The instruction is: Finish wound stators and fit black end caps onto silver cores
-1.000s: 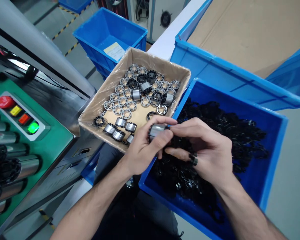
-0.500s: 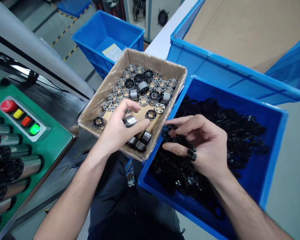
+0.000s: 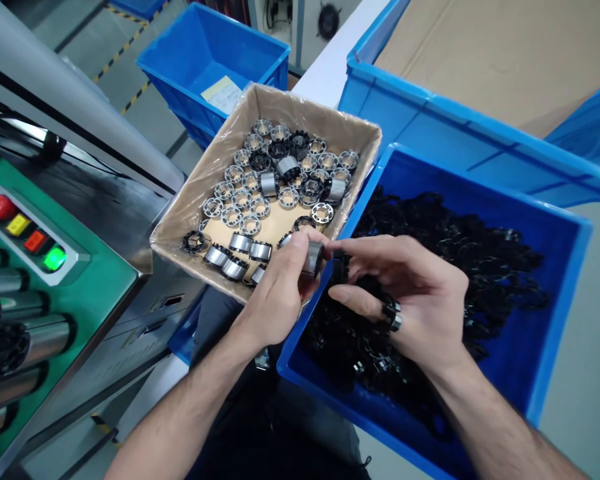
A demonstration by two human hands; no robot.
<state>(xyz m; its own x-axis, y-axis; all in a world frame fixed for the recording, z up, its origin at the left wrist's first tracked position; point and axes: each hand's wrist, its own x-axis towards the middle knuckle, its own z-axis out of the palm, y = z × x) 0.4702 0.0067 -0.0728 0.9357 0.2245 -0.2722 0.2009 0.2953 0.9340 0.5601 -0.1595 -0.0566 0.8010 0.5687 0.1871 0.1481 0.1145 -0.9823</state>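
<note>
My left hand (image 3: pixel 280 287) is closed around a silver stator core (image 3: pixel 312 259) at the right rim of the plastic-lined carton (image 3: pixel 185 200). My right hand (image 3: pixel 415 287) has a black plastic end ring (image 3: pixel 339 268) at its fingertips, facing the core; whether the two touch I cannot tell. Another dark ring (image 3: pixel 394 315) sits around the base of my right thumb. Inside the carton lie several stator cores (image 3: pixel 250 225), some bare, some with black rings on them. Below my right hand, a blue bin (image 3: pixel 555 320) holds a heap of black plastic rings (image 3: pixel 485 267).
At left, a green machine top (image 3: pixel 105 267) carries metal cylinders (image 3: pixel 43 337) and a button panel (image 3: pixel 35 233). An upper blue crate (image 3: pixel 450 133) with cardboard stands at back right. Another blue bin (image 3: pixel 180 67) with a paper slip is behind the carton.
My left hand has moved right with the stator core, out of the carton's middle to its right rim, close to my right hand. The right hand has stayed almost in place.
</note>
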